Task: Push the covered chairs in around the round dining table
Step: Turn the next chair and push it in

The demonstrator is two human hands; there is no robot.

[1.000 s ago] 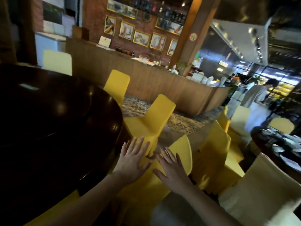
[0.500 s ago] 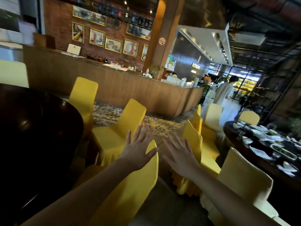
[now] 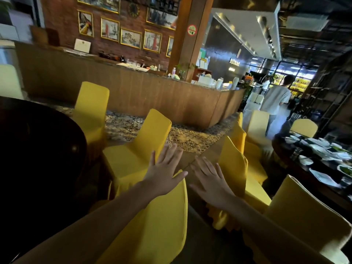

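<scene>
The dark round dining table [image 3: 42, 149] fills the left side. Three yellow covered chairs stand along its right edge: the nearest chair [image 3: 158, 221] right below my arms, a second chair [image 3: 141, 147] beyond it, a third chair [image 3: 91, 109] further back. My left hand [image 3: 163, 172] is flat with fingers spread, over the top of the nearest chair's back; contact is unclear. My right hand [image 3: 211, 180] is open and spread in the air to the right of that chair, holding nothing.
More yellow covered chairs [image 3: 236, 168] ring a second table [image 3: 297, 164] set with dishes at right. A long wooden counter [image 3: 133, 92] runs across the back. A person in a light shirt [image 3: 274, 103] walks away at far right. Patterned floor tiles [image 3: 190, 138] lie between.
The view has swung right and up, away from the table. Both hands have lifted from the nearest chair's back and now hover spread above and beside it.
</scene>
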